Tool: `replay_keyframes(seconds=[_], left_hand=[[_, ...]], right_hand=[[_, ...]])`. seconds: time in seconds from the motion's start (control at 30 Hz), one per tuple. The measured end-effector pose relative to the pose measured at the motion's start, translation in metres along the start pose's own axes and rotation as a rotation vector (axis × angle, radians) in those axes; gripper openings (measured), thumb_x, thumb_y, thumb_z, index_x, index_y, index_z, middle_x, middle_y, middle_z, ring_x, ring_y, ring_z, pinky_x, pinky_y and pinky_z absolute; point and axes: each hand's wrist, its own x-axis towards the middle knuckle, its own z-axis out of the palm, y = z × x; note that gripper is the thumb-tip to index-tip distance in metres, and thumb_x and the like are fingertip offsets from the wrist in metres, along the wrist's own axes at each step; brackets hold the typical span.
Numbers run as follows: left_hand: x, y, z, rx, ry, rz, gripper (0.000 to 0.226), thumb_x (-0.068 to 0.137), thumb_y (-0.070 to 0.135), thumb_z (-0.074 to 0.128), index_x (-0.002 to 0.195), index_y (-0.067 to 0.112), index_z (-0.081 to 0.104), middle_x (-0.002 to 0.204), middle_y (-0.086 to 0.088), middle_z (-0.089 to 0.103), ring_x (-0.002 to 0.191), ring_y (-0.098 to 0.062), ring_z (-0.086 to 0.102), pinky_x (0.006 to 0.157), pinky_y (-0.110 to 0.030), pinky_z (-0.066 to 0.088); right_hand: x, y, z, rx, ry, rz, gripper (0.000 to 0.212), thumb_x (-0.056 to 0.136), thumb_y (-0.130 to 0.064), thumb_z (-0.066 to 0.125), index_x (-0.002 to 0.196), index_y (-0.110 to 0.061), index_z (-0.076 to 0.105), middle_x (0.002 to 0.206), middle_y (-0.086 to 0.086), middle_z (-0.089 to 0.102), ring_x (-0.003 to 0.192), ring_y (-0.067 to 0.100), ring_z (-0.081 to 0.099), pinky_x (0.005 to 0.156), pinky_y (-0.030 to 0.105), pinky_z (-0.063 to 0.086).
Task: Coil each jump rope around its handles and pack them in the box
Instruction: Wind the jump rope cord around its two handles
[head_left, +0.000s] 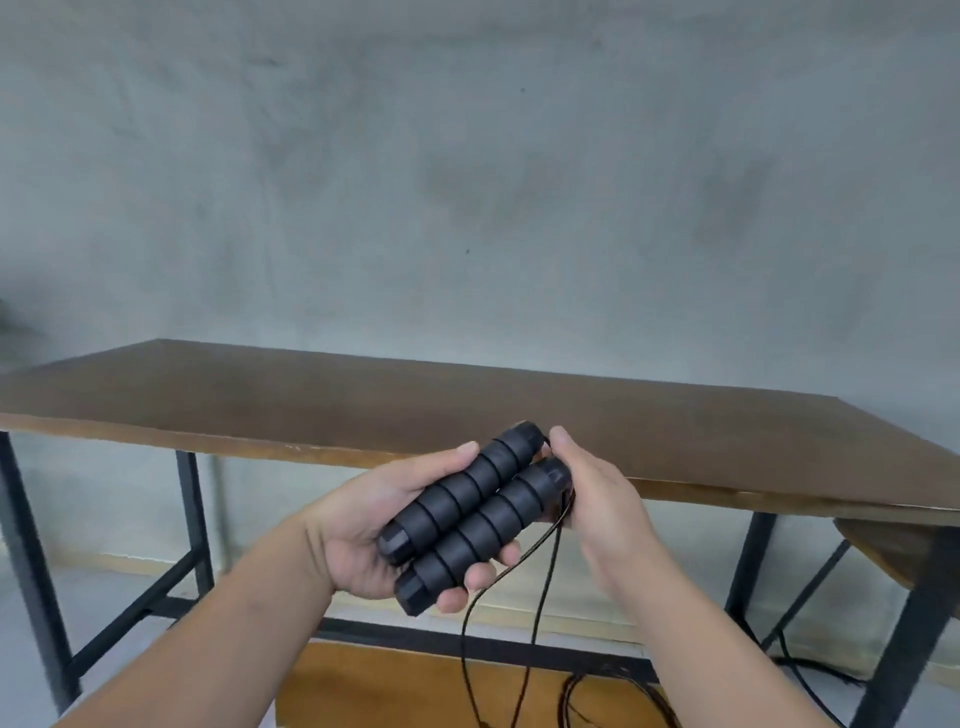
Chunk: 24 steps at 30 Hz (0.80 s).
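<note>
Handles (470, 517) lie side by side in left hand (363, 530), right hand (597, 499) pinching their tips.

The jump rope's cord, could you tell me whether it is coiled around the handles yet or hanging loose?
Loose: the cord hangs below the two handles, which show no wraps, held side by side in the left hand.

No readable text, no labels, no brands, no numbers, no signs anywhere
</note>
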Motion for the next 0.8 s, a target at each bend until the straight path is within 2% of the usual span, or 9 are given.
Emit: replay_keyframes(seconds=[0.13, 0.27, 0.4, 0.57, 0.7, 0.8], left_hand=[[0.002, -0.002, -0.004, -0.042, 0.010, 0.035, 0.068, 0.097, 0.045, 0.057, 0.148, 0.005, 0.040, 0.115, -0.023, 0.055, 0.087, -0.029, 0.058, 0.070, -0.036, 0.052], [0.005, -0.005, -0.006, -0.045, 0.068, 0.051, 0.064, 0.093, 0.041, 0.064, 0.144, 0.006, 0.047, 0.117, -0.025, 0.056, 0.089, -0.030, 0.057, 0.073, -0.037, 0.050], [0.007, -0.005, -0.006, -0.030, 0.070, 0.055, 0.063, 0.095, 0.040, 0.060, 0.145, 0.005, 0.046, 0.121, -0.025, 0.055, 0.091, -0.029, 0.058, 0.076, -0.037, 0.049], [0.013, -0.002, -0.006, -0.049, 0.096, 0.006, 0.069, 0.096, 0.056, 0.050, 0.134, -0.001, 0.056, 0.117, -0.021, 0.057, 0.090, -0.027, 0.058, 0.074, -0.034, 0.051], [0.018, -0.003, -0.005, -0.050, 0.114, 0.002, 0.065, 0.097, 0.052, 0.053, 0.134, -0.001, 0.056, 0.119, -0.023, 0.056, 0.089, -0.027, 0.058, 0.074, -0.034, 0.051], [0.021, -0.004, -0.003, -0.053, 0.114, -0.008, 0.065, 0.095, 0.052, 0.055, 0.132, -0.002, 0.056, 0.118, -0.021, 0.056, 0.088, -0.026, 0.058, 0.075, -0.034, 0.051]], right_hand=[[0.012, -0.001, -0.007, -0.015, 0.046, -0.022, 0.031, 0.100, -0.033, 0.053, 0.078, -0.019, 0.071, 0.069, 0.000, 0.055, 0.068, 0.019, 0.050, 0.067, 0.034, 0.045], [0.016, 0.001, -0.017, -0.025, 0.057, -0.062, 0.021, 0.096, -0.016, 0.057, 0.083, -0.008, 0.072, 0.067, 0.001, 0.056, 0.061, 0.018, 0.046, 0.060, 0.028, 0.042], [0.017, 0.002, -0.025, -0.014, 0.029, -0.116, 0.022, 0.098, -0.015, 0.056, 0.090, -0.010, 0.076, 0.067, 0.003, 0.055, 0.060, 0.017, 0.046, 0.058, 0.028, 0.039], [0.022, 0.006, -0.037, -0.016, 0.023, -0.140, 0.022, 0.097, -0.015, 0.058, 0.093, -0.013, 0.079, 0.059, 0.001, 0.053, 0.057, 0.017, 0.041, 0.055, 0.027, 0.034], [0.025, 0.007, -0.045, 0.000, 0.035, -0.132, 0.022, 0.096, -0.014, 0.058, 0.092, -0.013, 0.080, 0.064, -0.002, 0.059, 0.058, 0.016, 0.039, 0.057, 0.027, 0.032], [0.027, 0.008, -0.051, 0.021, 0.002, -0.139, 0.022, 0.096, -0.014, 0.057, 0.095, -0.010, 0.079, 0.073, 0.003, 0.061, 0.059, 0.017, 0.039, 0.058, 0.028, 0.030]])
